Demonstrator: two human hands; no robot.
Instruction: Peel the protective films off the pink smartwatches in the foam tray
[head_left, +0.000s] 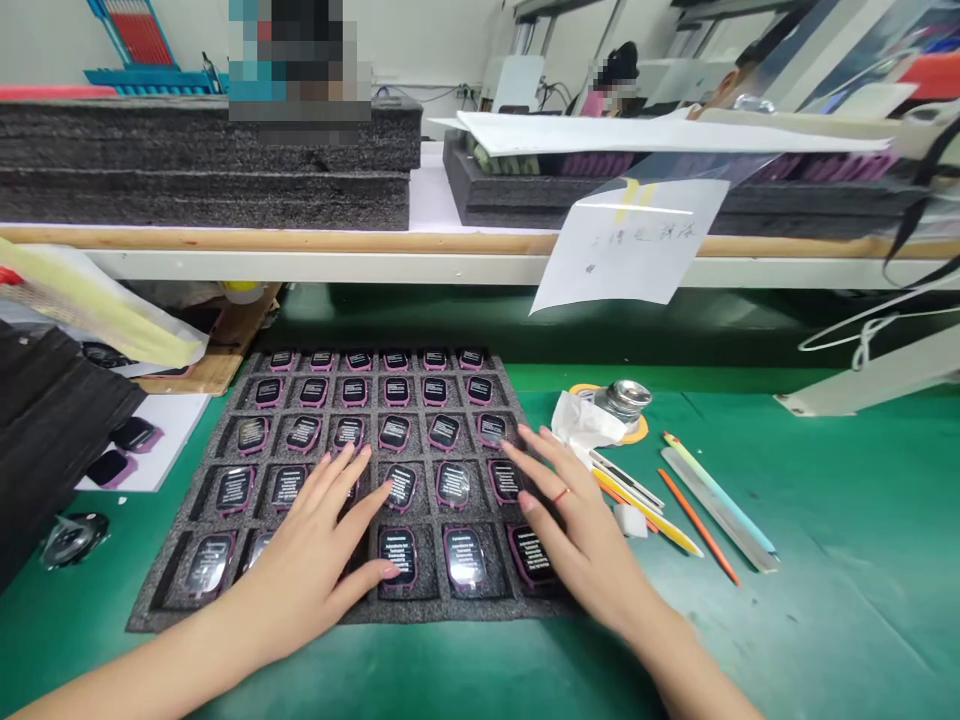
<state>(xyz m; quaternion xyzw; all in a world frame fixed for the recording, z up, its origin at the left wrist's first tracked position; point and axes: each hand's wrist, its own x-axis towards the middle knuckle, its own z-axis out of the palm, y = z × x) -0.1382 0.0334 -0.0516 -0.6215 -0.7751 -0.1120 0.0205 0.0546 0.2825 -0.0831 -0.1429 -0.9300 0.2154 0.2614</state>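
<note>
A dark grey foam tray [187,620] lies on the green bench and holds several small watch bodies with black screens and pink-purple rims [395,432]. My left hand [322,545] lies flat on the tray's front rows, fingers spread, the thumb beside a watch body [397,555]. My right hand [574,515] rests open on the tray's right edge, fingers stretched over the right column, a red ring on one finger. Neither hand holds anything.
Right of the tray lie several pencils [697,525], a metal ruler [720,510], a white eraser [628,520], a crumpled tissue [581,420] and a small glass jar [626,400]. Stacked foam trays [202,160] fill the shelf above. A paper note [630,245] hangs from it. More watch bodies [120,455] lie left.
</note>
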